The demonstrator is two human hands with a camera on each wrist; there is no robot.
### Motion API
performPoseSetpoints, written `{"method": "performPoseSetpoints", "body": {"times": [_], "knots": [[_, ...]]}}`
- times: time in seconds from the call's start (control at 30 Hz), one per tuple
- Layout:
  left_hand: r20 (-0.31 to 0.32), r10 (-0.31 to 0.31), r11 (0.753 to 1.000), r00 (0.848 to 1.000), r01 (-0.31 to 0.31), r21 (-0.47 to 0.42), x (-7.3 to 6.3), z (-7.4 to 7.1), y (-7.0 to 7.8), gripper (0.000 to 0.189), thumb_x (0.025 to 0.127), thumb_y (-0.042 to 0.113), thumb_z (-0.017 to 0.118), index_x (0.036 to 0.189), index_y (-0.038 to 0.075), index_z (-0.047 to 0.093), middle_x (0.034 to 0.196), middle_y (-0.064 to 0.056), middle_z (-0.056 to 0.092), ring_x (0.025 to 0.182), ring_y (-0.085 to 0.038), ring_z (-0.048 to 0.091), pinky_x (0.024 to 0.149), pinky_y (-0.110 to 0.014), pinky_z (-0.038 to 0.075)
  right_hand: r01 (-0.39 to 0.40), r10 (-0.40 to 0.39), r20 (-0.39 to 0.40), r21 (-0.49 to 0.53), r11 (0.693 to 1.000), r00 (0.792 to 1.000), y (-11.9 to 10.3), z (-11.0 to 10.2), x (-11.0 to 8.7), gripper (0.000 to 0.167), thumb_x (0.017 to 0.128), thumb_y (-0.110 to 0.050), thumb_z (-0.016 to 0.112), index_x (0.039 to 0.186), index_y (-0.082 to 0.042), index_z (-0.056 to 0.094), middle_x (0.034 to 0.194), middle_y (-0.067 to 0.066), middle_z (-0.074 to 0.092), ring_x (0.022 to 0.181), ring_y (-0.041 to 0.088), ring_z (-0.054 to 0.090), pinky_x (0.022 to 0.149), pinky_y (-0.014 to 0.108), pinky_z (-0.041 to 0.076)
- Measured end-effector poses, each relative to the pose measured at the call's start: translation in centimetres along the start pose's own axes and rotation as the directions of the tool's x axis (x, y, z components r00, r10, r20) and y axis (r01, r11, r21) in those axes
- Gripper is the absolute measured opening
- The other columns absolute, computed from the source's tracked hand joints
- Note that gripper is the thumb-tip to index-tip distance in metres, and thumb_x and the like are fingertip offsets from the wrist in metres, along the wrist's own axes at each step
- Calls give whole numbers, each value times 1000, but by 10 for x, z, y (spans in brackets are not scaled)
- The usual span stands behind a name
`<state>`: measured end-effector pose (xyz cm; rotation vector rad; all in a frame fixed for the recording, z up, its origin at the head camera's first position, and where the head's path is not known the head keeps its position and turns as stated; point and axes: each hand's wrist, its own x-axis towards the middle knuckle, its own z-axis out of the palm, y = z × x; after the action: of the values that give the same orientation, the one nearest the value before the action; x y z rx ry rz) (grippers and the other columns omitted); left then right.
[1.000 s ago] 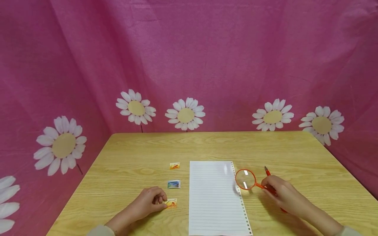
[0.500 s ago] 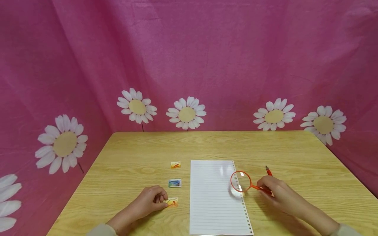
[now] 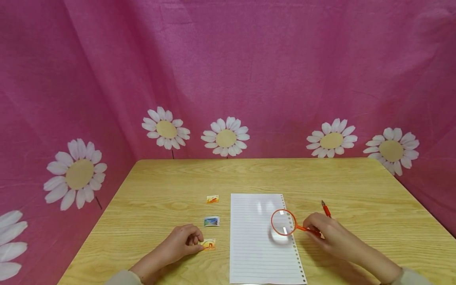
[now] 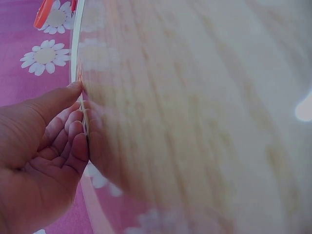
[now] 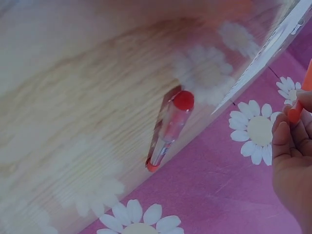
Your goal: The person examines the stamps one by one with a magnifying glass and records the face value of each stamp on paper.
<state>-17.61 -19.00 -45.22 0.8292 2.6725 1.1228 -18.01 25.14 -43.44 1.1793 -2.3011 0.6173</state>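
Note:
My right hand (image 3: 331, 235) grips the handle of a red-rimmed magnifying glass (image 3: 296, 226). Its round lens is over the right edge of a lined sheet of paper (image 3: 260, 245), which has punched holes down that side. At the left, my left hand (image 3: 179, 243) rests on the table with curled fingers, its thumb and index finger at the left end of a yellow-orange postage stamp (image 3: 210, 245). In the left wrist view the thumb (image 4: 63, 95) is at the stamp's edge. Beyond this stamp lie a blue-green stamp (image 3: 211, 221) and another yellow-orange stamp (image 3: 212, 199).
A red pen (image 3: 326, 209) lies on the wooden table (image 3: 249, 174) behind my right hand, which partly hides it; its red end shows in the right wrist view. A pink curtain (image 3: 278, 79) with white daisies surrounds the table at the back and sides.
My right hand has moved left with the magnifying glass, bringing the lens from beside the paper's right edge to over it. My left hand stays at the nearest stamp.

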Motion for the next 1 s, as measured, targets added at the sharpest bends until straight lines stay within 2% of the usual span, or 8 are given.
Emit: {"method": "performPoseSetpoints", "body": {"times": [0.1,0.23,0.43,0.63,0.87,1.0], "knots": [[2,-3,1000,1000,3,2,0,0,0,14,85,18,76,88,10,64,79,3,57,70,3,45,61,-15,41,-5,5,13,8,1000,1000,-1,1,1,34,70,5,79,90,-15,60,82,-15,54,76,-6,45,66,7,37],[3,-10,1000,1000,10,3,0,0,-1,14,85,18,76,88,10,64,79,4,57,70,3,45,61,-15,41,-4,3,28,31,1000,1000,-2,2,3,25,79,-1,77,91,-15,60,83,-14,55,76,-6,45,66,7,37],[2,-18,1000,1000,18,6,1,0,-1,15,84,18,76,88,10,64,79,4,57,69,3,45,61,-15,41,47,-49,24,65,997,999,-2,5,8,19,84,-4,74,92,-15,60,82,-14,52,75,-5,44,65,6,35],[2,-21,1000,1000,21,9,1,0,-1,15,84,17,77,88,10,64,79,4,57,69,3,45,61,-15,42,76,-78,17,74,994,997,-3,10,13,6,94,-17,66,93,-16,60,81,-14,52,75,-5,44,65,5,35],[2,-17,1000,1000,17,16,2,1,-1,14,84,17,77,88,11,65,79,4,57,69,3,46,62,-15,42,80,-83,30,80,994,996,-9,17,21,31,74,1,78,92,-16,60,81,-14,52,74,-6,44,65,4,35],[2,-24,1000,1000,24,15,1,1,-1,14,84,17,77,88,11,65,78,4,56,69,3,46,61,-15,42,94,-99,36,106,990,994,-10,21,25,29,76,1,78,93,-15,60,81,-13,53,75,-6,45,65,4,35]]}}
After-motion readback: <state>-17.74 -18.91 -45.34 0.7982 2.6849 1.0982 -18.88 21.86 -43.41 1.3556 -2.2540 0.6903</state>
